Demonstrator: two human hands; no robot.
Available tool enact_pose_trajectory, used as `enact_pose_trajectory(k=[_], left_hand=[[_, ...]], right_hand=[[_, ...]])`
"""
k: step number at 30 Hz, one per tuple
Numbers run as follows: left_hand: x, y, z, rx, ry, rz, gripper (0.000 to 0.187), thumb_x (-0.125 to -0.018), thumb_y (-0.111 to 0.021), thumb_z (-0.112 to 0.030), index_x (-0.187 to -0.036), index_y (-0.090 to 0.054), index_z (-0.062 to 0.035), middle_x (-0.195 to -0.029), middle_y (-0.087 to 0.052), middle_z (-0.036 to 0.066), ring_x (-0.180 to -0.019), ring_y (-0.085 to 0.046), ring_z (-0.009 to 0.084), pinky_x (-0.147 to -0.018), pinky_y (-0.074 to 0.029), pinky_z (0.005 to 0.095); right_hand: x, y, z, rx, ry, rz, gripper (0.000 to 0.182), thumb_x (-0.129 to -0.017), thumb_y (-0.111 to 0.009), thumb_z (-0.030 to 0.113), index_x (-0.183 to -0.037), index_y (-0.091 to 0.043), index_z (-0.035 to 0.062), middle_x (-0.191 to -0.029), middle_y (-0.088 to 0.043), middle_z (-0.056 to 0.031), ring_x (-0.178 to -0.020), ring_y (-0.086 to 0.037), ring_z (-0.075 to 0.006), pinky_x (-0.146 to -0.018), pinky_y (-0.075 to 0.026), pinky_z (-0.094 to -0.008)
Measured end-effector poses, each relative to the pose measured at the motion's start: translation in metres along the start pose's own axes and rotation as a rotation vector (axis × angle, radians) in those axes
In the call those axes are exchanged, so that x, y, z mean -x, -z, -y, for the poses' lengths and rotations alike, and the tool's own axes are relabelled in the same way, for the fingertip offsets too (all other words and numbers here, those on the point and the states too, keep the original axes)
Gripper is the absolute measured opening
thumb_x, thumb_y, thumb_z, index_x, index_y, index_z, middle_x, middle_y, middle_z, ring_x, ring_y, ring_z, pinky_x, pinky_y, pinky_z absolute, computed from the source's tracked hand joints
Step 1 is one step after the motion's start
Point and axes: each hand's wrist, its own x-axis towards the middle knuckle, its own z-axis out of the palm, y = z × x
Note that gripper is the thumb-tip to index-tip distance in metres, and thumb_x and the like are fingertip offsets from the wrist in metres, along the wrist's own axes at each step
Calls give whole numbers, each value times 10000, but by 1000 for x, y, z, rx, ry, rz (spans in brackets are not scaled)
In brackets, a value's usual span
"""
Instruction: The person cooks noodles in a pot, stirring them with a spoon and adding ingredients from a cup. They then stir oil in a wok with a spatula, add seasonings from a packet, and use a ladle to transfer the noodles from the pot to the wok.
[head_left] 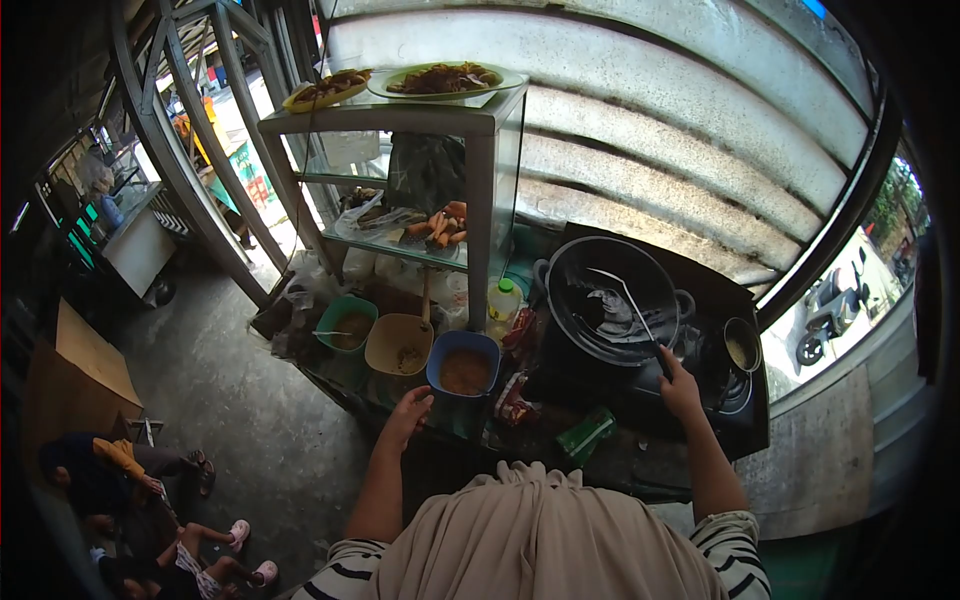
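My right hand (681,387) is closed round the dark handle of a long metal spatula (636,306). The spatula's curved end reaches into a large dark wok (566,318) with two loop handles, standing on the stove (565,378). Whitish shiny patches show in the bottom of the wok. My left hand (406,415) is just in front of a blue bowl (437,376), its fingers apart and their tips close to the bowl's near left corner. Orange-brown liquid fills part of this bowl.
Left of the blue bowl stand a beige bowl (374,350) and a green bowl (324,325). A bottle with a green cap (506,287), red packets (514,402) and a green packet (587,435) lie around. A small pot (741,345) sits right. Behind rises a glass cabinet (495,190).
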Motion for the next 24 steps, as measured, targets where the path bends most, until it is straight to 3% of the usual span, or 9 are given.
enact_pose_trajectory(k=[6,13,15,19,24], left_hand=[[2,5,4,20,-12,-2,520,-872,-626,-342,-1300,-440,-113,-825,-483,-53,-640,-440,28,-544,-325,174],[4,7,6,-6,12,-11,531,-862,-630,-382,-1293,-462,-122,-857,-500,-39,-658,-435,42,-557,-340,181],[3,4,5,-23,5,-7,550,-854,-630,-411,-1292,-471,-118,-870,-514,-30,-670,-432,53,-575,-352,194],[1,-5,0,-47,5,23,530,-863,-624,-396,-1291,-469,-125,-874,-511,-38,-664,-434,46,-560,-346,186],[-6,-9,1,-70,-8,34,506,-873,-620,-370,-1290,-467,-127,-859,-499,-49,-658,-433,35,-543,-335,177]], right_hand=[[9,-15,18,190,-124,52,644,-771,-571,38,-1352,-428,275,-1007,-625,-205,-955,-596,-389,-808,-470,-447],[18,-26,9,67,-43,53,632,-771,-589,74,-1356,-421,244,-1070,-611,-223,-994,-584,-400,-844,-463,-451],[21,-27,9,19,-50,78,663,-758,-629,126,-1373,-400,220,-990,-620,-226,-957,-591,-406,-844,-464,-460],[28,-25,15,0,-59,114,671,-752,-650,150,-1373,-397,191,-1107,-590,-261,-1046,-561,-427,-904,-446,-447],[30,-23,8,-57,-64,141,671,-751,-655,157,-1372,-400,164,-1136,-569,-254,-1079,-544,-410,-927,-429,-433]])
